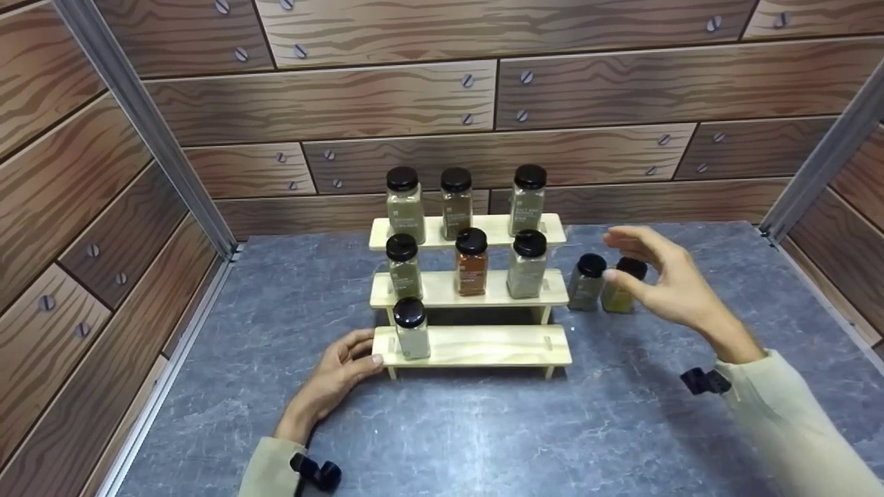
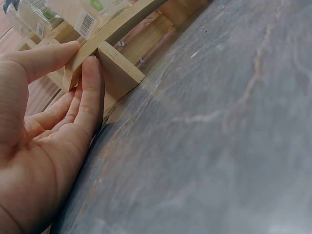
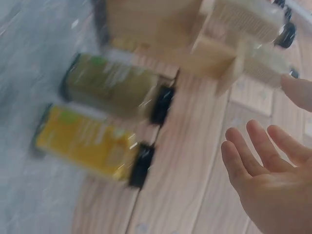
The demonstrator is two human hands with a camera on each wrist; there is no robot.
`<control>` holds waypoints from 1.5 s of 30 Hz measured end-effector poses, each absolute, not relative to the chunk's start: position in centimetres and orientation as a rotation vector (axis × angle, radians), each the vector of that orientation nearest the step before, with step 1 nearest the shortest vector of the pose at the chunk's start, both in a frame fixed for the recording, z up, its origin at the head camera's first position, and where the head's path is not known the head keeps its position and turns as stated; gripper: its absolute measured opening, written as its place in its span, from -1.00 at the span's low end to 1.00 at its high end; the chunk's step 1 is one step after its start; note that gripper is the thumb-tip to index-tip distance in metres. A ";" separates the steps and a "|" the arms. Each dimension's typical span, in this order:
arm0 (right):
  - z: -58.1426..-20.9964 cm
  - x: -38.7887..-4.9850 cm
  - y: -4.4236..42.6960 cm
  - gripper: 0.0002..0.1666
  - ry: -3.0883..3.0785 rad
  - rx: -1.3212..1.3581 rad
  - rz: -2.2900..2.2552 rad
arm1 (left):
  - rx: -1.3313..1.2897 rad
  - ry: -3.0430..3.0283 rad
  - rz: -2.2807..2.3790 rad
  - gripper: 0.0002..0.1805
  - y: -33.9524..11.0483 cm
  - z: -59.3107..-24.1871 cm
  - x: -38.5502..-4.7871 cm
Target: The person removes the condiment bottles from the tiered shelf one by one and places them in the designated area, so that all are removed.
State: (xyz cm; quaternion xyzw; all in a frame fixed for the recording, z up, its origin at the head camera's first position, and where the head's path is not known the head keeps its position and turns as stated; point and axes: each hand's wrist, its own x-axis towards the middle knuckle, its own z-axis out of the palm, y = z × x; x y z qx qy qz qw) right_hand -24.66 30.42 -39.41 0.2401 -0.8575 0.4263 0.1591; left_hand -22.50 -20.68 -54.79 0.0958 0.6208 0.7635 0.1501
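Note:
My left hand [image 1: 331,378] pinches the left end of the bottom step of a pale wooden three-step rack [image 1: 490,347]. In the left wrist view the thumb [image 2: 53,56] lies on the board's edge, with fingers below it. Right of the rack, my right hand [image 1: 666,286] is raised with fingers apart, holding nothing. Nearest to it stand two black-capped spice jars: a yellow one [image 3: 90,144], partly hidden by the hand in the head view, and a dull green one [image 1: 585,286]. A pale spice jar [image 1: 414,339] stands at the left of the bottom step.
Three spice jars stand on the middle step, among them an orange-red one [image 1: 472,271]. Three more, including a brownish one [image 1: 456,212], stand on the top step. Wood-patterned walls [image 1: 387,103] and metal corner posts [image 1: 148,131] enclose the grey marbled table [image 1: 483,435].

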 end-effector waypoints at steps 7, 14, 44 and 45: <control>-38.0 -23.7 27.6 -0.30 -2.391 0.840 1.246 | 0.284 1.788 2.201 -0.26 -20.6 -54.8 -22.7; -37.7 -23.1 25.3 -0.28 -2.385 0.952 1.247 | 0.289 1.804 2.187 -0.25 -20.9 -54.7 -22.8; -39.2 -24.0 14.1 -0.30 -2.396 1.277 1.317 | 0.286 1.778 2.187 -0.25 -20.7 -54.9 -22.6; -39.4 -24.1 13.8 -0.30 -2.388 1.285 1.338 | 0.284 1.778 2.187 -0.25 -20.7 -54.8 -22.6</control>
